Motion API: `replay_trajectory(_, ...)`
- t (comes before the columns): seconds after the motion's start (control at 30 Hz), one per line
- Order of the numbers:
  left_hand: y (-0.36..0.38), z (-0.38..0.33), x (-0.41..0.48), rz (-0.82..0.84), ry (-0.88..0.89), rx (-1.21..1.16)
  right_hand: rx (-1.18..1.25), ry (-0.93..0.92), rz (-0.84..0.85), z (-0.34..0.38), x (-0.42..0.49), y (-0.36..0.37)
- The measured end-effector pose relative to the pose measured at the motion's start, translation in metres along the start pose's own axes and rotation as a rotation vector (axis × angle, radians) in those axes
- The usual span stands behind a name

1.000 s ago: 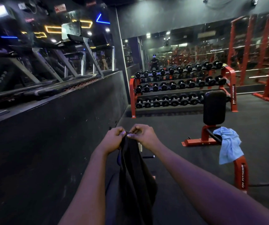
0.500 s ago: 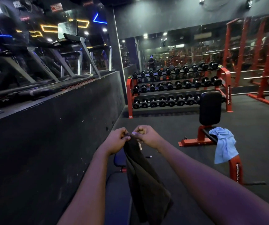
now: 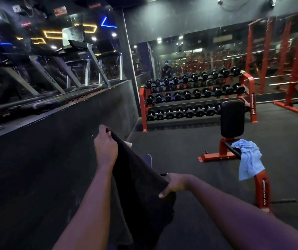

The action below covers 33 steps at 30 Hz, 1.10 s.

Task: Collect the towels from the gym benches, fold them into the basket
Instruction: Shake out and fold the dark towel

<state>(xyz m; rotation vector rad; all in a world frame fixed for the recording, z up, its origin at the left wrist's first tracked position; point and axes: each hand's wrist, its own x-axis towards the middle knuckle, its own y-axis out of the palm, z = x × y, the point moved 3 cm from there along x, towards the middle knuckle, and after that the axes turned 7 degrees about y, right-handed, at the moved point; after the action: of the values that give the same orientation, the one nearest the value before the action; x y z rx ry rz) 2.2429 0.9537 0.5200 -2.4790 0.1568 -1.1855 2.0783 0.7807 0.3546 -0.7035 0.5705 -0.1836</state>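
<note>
The big dumbbell rack (image 3: 195, 98) stands by the mirror wall, far from me. Nearer, on my right, is the red weight bench (image 3: 232, 121). I hold a black towel (image 3: 141, 177) up in the air in front of me, stretched long from top to bottom. It is picked up but not folded yet. I think I am just starting the fold. A light blue towel (image 3: 249, 159) hangs in a heap over the bench seat, so that one is left to collect. I can't see any basket. My left hand (image 3: 105, 148) is up high, its fingers pinching the top edge of the black towel. My right hand (image 3: 174, 184) is lower, gripping the side edge with the thumb pressed on the cloth.
</note>
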Motion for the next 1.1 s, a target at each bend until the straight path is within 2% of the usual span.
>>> replay_trajectory(0.1,-0.018,0.006,0.006,-0.135,-0.025,0.085,-0.124,0.114,-0.059,-0.009,0.0,-0.001)
replay_trajectory(0.2,-0.029,0.018,0.001,-0.147,-0.106,0.204,-0.225,0.232,-0.313,-0.01,-0.008,-0.014)
replay_trajectory(0.33,-0.035,0.045,-0.021,-0.116,-0.226,0.257,-0.042,0.305,-0.608,-0.009,-0.016,-0.033)
replay_trajectory(0.47,-0.034,0.059,-0.04,-0.095,-0.24,0.255,-0.041,0.382,-0.823,-0.006,-0.023,-0.052)
replay_trajectory(0.63,-0.03,0.06,-0.046,-0.071,-0.168,0.174,0.12,0.586,-0.944,-0.003,-0.028,-0.068)
replay_trajectory(0.77,-0.027,0.059,-0.046,-0.045,-0.14,0.142,0.205,0.552,-1.076,0.001,-0.034,-0.077)
replay_trajectory(0.97,-0.013,0.053,-0.049,0.034,-0.113,0.119,0.162,0.658,-1.011,0.001,-0.031,-0.082)
replay_trajectory(1.1,-0.01,0.05,-0.044,0.031,-0.103,0.084,0.012,0.672,-1.095,-0.005,-0.032,-0.078)
